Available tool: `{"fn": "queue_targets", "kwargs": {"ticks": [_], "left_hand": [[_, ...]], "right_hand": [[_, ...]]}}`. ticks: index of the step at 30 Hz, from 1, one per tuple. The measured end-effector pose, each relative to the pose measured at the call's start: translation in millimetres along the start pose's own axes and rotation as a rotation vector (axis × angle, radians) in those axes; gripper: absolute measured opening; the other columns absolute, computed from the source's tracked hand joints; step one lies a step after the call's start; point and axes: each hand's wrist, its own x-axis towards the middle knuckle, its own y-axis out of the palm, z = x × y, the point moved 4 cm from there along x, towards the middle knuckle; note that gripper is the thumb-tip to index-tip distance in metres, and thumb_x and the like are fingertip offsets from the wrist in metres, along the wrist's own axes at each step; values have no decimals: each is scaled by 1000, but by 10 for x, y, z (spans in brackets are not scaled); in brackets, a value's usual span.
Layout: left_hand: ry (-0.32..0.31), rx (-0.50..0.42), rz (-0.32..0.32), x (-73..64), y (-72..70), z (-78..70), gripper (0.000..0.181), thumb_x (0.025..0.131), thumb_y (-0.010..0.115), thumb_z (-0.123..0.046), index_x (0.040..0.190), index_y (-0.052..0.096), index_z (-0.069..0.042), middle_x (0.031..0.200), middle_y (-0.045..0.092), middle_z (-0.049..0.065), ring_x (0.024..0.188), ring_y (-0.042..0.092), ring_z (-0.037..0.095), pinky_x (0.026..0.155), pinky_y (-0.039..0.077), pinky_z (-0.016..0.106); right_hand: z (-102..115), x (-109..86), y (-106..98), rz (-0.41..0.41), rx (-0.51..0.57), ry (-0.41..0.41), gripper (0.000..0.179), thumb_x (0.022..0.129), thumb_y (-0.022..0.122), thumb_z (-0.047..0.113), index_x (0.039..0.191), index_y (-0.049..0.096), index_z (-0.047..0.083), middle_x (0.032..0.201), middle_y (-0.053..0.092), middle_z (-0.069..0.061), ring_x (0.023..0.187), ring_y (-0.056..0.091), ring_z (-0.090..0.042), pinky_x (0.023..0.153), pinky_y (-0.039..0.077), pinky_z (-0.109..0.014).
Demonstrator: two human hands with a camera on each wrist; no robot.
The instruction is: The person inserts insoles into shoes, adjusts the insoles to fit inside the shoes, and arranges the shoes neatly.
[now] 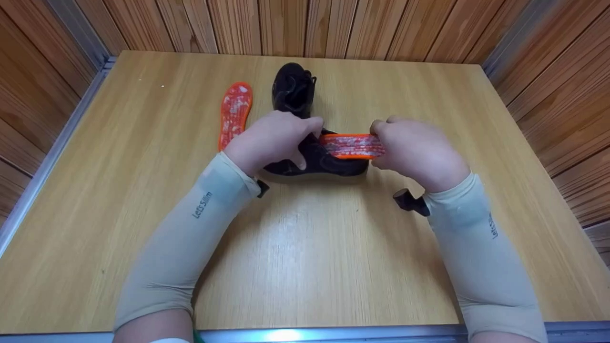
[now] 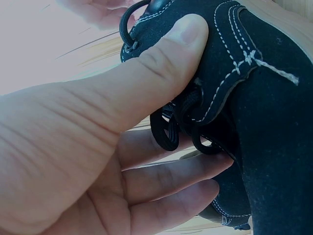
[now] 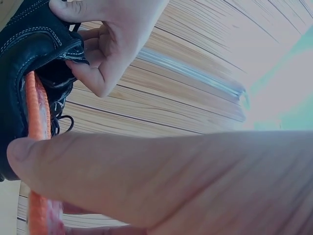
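A black shoe lies sideways on the table, its heel toward the right. My left hand grips its upper; the thumb presses the side and the fingers reach around by the laces. White stitching shows on the dark upper. From the shoe's opening sticks out an orange-rimmed insole with a red and white marbled face. My right hand pinches its outer end, thumb on the orange edge. The insole's other end is hidden inside the shoe.
A second black shoe stands behind the first, toe pointing away. To its left lies a matching red insole, partly covered by my left hand. Wooden plank walls enclose the back and sides of the table.
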Motion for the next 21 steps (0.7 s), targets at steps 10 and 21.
{"fn": "queue_targets", "kwargs": {"ticks": [10, 21], "left_hand": [[-8, 1, 18, 13, 3, 0, 57, 83, 98, -28, 124, 58, -23, 120, 78, 7, 100, 70, 27, 98, 60, 51], [-13, 6, 23, 11, 4, -8, 57, 84, 97, -28, 125, 58, -23, 120, 78, 8, 100, 70, 28, 98, 60, 51]], "right_hand": [[27, 7, 33, 18, -13, 2, 46, 93, 84, 20, 134, 67, 6, 116, 73, -19, 95, 70, -36, 76, 59, -52], [40, 22, 60, 22, -18, 0, 49, 93, 84, 21, 135, 66, 5, 116, 73, -19, 95, 70, -36, 75, 59, -53]]}}
